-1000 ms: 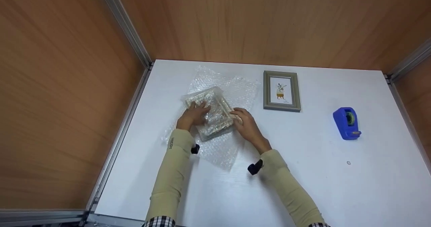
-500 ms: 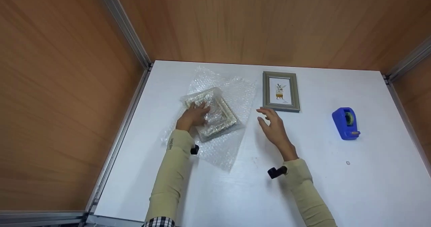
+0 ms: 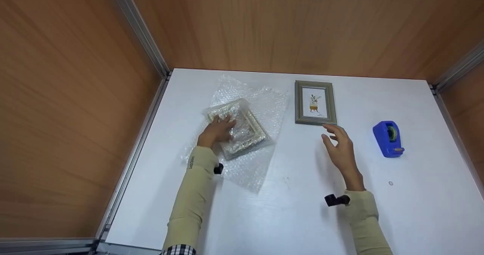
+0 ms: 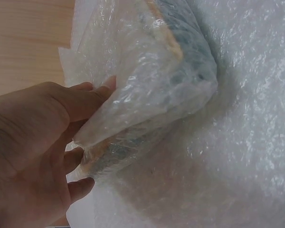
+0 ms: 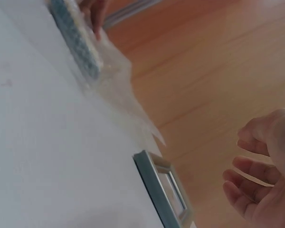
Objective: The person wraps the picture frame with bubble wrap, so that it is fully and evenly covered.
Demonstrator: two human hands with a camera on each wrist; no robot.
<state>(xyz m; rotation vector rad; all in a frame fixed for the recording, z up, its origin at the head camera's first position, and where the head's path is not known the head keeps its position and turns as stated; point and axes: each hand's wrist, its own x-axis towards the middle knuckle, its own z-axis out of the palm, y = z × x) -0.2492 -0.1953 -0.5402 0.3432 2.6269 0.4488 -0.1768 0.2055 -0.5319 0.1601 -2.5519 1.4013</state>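
Note:
A picture frame in bubble wrap (image 3: 247,128) lies at a slant on the left of the table. My left hand (image 3: 218,131) is on its left part, holding the wrap. In the left wrist view, the thumb of my left hand (image 4: 42,137) lies against the raised wrap and the other fingers curl at the frame's edge. My right hand (image 3: 342,151) is above the table, fingers loosely bent and holding nothing. Beyond its fingertips lies a second, unwrapped picture frame (image 3: 298,103) with a plant print. A blue tape dispenser (image 3: 383,137) stands to its right.
A flat sheet of bubble wrap (image 3: 270,101) spreads under the wrapped frame on the white table (image 3: 264,224). Wooden panels (image 3: 287,28) rise behind and at the sides. A small ring-like bit (image 3: 391,183) lies below the dispenser.
My right hand has let go of the wrapped frame's right edge and moved right, below the unwrapped frame. My left hand has stayed in place.

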